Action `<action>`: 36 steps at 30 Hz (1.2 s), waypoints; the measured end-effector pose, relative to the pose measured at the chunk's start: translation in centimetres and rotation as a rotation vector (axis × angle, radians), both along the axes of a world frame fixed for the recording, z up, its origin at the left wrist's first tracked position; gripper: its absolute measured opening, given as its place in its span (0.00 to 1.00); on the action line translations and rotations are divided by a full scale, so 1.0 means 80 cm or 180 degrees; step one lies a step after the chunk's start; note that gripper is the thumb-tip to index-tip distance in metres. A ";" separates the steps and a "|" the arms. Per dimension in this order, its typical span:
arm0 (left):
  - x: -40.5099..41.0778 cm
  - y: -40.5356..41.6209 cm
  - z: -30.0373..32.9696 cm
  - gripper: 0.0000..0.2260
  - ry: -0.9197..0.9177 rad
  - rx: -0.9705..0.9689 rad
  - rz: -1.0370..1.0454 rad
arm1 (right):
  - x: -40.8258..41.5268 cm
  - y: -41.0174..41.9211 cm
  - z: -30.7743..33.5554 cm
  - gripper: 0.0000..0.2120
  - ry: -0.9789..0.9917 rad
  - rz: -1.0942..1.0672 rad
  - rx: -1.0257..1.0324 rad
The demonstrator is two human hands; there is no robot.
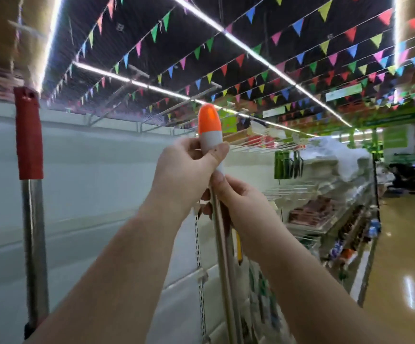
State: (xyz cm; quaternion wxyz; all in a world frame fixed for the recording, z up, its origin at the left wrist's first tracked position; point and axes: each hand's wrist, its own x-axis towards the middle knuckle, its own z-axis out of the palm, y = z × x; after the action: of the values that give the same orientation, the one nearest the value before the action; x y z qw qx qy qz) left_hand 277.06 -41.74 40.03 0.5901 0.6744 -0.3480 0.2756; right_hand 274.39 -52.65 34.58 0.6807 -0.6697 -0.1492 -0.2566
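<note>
Both arms reach up before the shelves. The left hand [189, 170] wraps its fingers round the upright pole's [222, 244] orange-and-white grip [209, 130], and the right hand [238, 197] clasps the metal shaft just below.

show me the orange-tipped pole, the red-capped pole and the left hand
orange-tipped pole [209, 121]: head view, on its orange end
red-capped pole [33, 209]: head view, on its metal shaft
left hand [189, 170]: head view, middle of the hand

- One wide-angle view from the person's head, tilted upward along the shop aisle toward the bunting [226, 58].
- Very near the left hand [186, 175] and right hand [238, 197] on the pole [223, 264]; shelves [325, 194] recede rightward.
</note>
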 end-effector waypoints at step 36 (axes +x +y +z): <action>0.137 -0.084 0.062 0.16 -0.0426 0.0043 0.2922 | 0.213 -0.058 0.069 0.16 -0.0835 0.1182 -0.0557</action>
State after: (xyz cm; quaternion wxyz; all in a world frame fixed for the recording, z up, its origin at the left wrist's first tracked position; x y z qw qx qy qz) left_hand 287.99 -48.42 44.97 0.3788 0.7432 -0.0525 0.5490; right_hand 291.46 -57.32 40.09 0.6305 -0.6481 -0.3785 -0.1979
